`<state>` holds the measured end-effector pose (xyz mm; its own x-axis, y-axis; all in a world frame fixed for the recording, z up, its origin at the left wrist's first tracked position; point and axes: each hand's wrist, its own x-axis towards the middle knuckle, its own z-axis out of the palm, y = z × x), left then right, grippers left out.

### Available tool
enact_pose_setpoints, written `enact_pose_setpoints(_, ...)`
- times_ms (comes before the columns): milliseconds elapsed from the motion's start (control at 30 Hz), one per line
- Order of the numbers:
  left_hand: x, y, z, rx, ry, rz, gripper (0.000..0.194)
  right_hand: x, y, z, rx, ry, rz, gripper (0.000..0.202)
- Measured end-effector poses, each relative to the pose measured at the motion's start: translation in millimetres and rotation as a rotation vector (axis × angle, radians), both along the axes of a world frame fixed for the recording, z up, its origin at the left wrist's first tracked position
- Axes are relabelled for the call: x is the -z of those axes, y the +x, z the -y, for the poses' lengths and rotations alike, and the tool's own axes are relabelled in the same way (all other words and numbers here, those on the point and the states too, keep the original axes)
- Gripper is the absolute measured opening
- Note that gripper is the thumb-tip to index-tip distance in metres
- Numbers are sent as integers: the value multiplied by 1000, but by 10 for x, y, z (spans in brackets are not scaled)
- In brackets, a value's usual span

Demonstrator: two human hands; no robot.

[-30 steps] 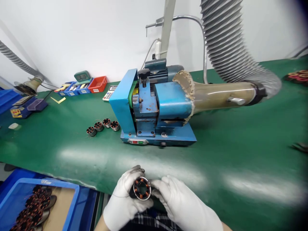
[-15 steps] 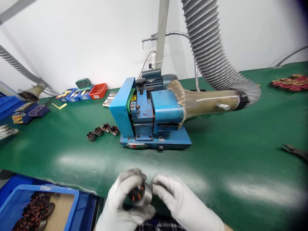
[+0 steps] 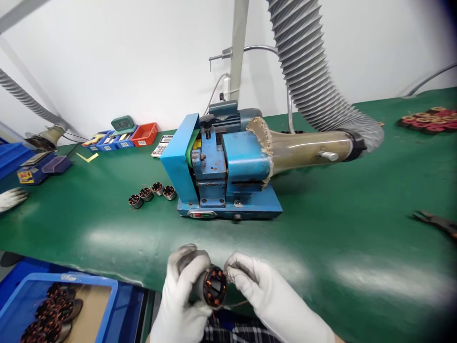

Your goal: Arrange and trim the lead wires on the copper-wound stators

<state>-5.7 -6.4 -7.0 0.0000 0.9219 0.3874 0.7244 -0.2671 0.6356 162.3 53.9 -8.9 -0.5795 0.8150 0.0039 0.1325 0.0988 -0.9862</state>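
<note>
White gloves cover both hands near the front edge of the green table. My left hand (image 3: 183, 295) is wrapped round a metal stator (image 3: 214, 287), whose open face with black slots and copper windings is turned toward the right. Beside it, my right hand (image 3: 250, 283) pinches thin wire (image 3: 230, 277) at the stator's upper right rim. Another wire end sticks out below, between the hands.
A blue belt machine (image 3: 214, 166) with a duct (image 3: 307, 147) stands ahead. Several stators (image 3: 145, 193) sit left of it. Pliers (image 3: 433, 221) lie right. A blue bin (image 3: 113, 305) holds stators lower left. Another person's gloved hand (image 3: 12, 199) rests far left.
The stator has been turned in my left hand, so its wound face now points right and toward the camera. My right hand stays beside it, with wires now visible.
</note>
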Motion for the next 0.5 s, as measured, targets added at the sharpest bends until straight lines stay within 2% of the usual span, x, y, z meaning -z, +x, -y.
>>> enact_pose_setpoints(67,-4,-45,-3,120,-142,102,62,8,14,-11,-29,-79,-33,28)
enact_pose_setpoints(133,-39,-66,-22,216,-258,261,47,8,20,-6,-25,-61,19,27)
enact_pose_setpoints(167,-62,-65,-36,250,-260,272,35,4,21,1,-18,-27,63,27)
enact_pose_setpoints(233,-96,-46,-62,228,-75,141,23,-11,23,15,5,40,144,27)
enact_pose_setpoints(300,-94,-28,-78,110,122,-84,31,-19,26,22,12,48,154,28)
enact_pose_setpoints(333,-79,-23,-81,57,150,-184,41,-15,27,22,9,36,139,28)
enact_pose_setpoints(400,-33,-18,-79,35,108,-284,59,15,24,20,6,28,135,29)
enact_pose_setpoints(500,38,14,-65,97,-15,-179,54,93,-8,18,51,123,262,27)
